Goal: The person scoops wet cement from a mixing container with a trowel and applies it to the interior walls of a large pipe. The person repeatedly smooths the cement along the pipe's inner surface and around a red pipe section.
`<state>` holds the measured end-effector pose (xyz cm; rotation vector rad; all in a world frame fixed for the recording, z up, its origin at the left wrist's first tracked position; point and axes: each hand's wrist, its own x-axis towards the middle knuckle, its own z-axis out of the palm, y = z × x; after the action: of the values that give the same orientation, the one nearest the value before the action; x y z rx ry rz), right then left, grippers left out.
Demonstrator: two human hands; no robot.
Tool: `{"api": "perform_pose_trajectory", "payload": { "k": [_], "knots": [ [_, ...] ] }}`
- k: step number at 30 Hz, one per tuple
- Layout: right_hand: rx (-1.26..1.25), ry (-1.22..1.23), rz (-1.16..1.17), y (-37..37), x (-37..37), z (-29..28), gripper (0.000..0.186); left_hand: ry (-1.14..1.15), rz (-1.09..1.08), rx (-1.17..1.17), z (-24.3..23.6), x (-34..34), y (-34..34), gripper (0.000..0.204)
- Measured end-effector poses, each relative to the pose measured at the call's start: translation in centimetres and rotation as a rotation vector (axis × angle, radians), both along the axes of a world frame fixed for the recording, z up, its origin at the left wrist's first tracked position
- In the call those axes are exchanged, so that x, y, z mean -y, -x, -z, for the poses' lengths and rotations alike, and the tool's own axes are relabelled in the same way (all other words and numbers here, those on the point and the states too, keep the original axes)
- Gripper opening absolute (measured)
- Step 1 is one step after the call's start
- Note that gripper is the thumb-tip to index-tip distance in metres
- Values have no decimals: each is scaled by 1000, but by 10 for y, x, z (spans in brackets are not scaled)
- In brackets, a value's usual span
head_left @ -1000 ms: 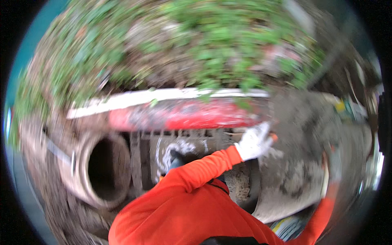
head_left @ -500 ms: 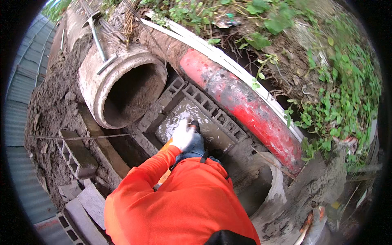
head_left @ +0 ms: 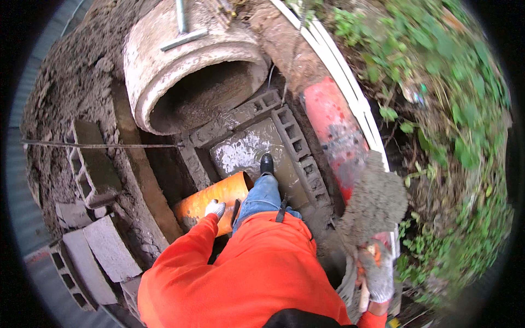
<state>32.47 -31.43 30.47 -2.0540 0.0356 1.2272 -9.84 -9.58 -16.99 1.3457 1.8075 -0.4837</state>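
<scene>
My right hand, in a white and orange work glove, is closed around a trowel whose blade lies hidden under a thick heap of wet grey mortar. That load is held out to the right, in front of the red pipe. My left hand, also gloved, rests on top of an orange pipe beside my left leg, fingers lying against its curved side. Ahead, a rectangle of hollow concrete blocks encloses muddy water. One black boot stands inside it.
A large concrete pipe opens toward the block pit, with a metal T-bar on it. Loose blocks lie at left near a plank. A thin rod crosses the trench. White strips run beside plants.
My left hand has moved back from above the water onto the orange pipe. My right hand has come up at the right with the mortar-loaded trowel. The view has shifted.
</scene>
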Motion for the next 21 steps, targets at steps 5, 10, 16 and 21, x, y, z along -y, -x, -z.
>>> {"api": "perform_pose_trajectory", "payload": {
  "k": [5,10,16,21],
  "knots": [
    [-68,-3,-390,-18,-112,62,17,0,-186,37,12,8,8,68],
    [-105,-16,-616,-22,-205,170,23,98,-294,25,41,22,0,72],
    [-133,-78,-651,-25,-292,351,27,232,-280,24,91,62,10,75],
    [-186,-24,-648,-40,-353,508,27,267,-138,-56,37,52,-34,87]
  ]
}}
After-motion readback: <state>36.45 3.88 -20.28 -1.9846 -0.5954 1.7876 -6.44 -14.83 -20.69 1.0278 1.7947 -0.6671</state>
